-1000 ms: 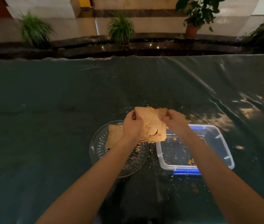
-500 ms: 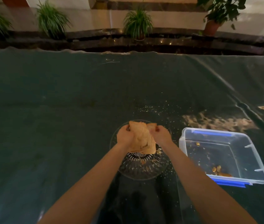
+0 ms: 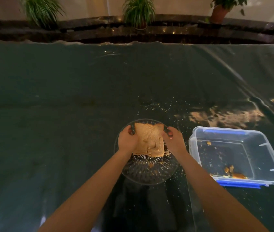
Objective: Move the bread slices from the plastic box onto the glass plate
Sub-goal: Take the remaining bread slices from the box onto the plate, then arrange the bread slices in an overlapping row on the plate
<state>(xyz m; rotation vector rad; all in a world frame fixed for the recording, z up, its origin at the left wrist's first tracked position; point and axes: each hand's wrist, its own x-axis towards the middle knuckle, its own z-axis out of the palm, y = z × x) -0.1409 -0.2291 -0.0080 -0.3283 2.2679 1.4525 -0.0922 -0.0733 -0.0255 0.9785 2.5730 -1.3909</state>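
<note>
A brown bread slice (image 3: 150,141) lies low over the round glass plate (image 3: 147,174), on or just above another slice whose corner shows at the far right. My left hand (image 3: 127,139) holds its left edge and my right hand (image 3: 173,139) holds its right edge, both over the plate. The clear plastic box (image 3: 273,166) with blue clips stands to the right of the plate. It holds only crumbs and a few small bread scraps (image 3: 233,173) near its front wall.
Crumbs are scattered on the dark shiny table cover (image 3: 49,114) around the plate and box. Beyond the table's far edge runs a dark stone ledge with potted plants (image 3: 138,12).
Both hands have carried the slice from above the box's left edge leftward and down onto the plate. The camera view has also shifted left.
</note>
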